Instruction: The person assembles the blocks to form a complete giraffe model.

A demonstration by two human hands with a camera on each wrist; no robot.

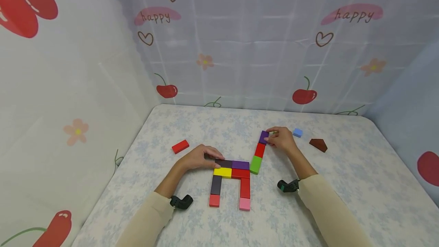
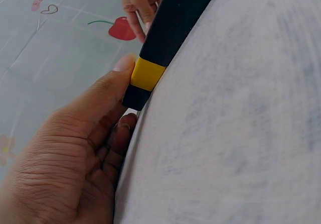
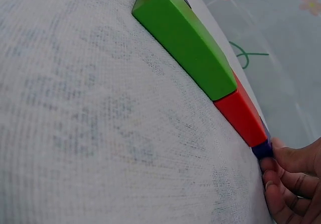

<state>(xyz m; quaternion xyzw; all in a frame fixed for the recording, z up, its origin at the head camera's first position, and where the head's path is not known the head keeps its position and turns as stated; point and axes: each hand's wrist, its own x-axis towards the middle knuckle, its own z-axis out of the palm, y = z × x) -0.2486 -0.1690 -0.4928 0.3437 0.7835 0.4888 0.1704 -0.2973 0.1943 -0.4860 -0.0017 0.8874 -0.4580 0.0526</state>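
Several coloured wooden blocks lie edge to edge in the head view. My left hand [image 1: 200, 158] is at their upper left, thumb and fingers on either side of a black block [image 1: 224, 163]. In the left wrist view its thumb lies by a yellow block [image 2: 148, 74]. A purple block [image 1: 241, 165] continues the top row, with a red block [image 1: 241, 173] below. From the right corner a slanted line runs up: a green block [image 1: 255, 164], a smaller red block [image 1: 260, 150], then a small purple block [image 1: 263, 137]. My right hand [image 1: 282, 139] pinches that small purple block.
Two legs extend down, ending in a light red block [image 1: 214, 201] and a pink block [image 1: 245, 204]. A loose red block [image 1: 180, 146] lies to the left. On the right are a blue block [image 1: 297, 132] and a brown block [image 1: 318, 145]. A printed curtain [image 1: 240, 79] hangs behind the table.
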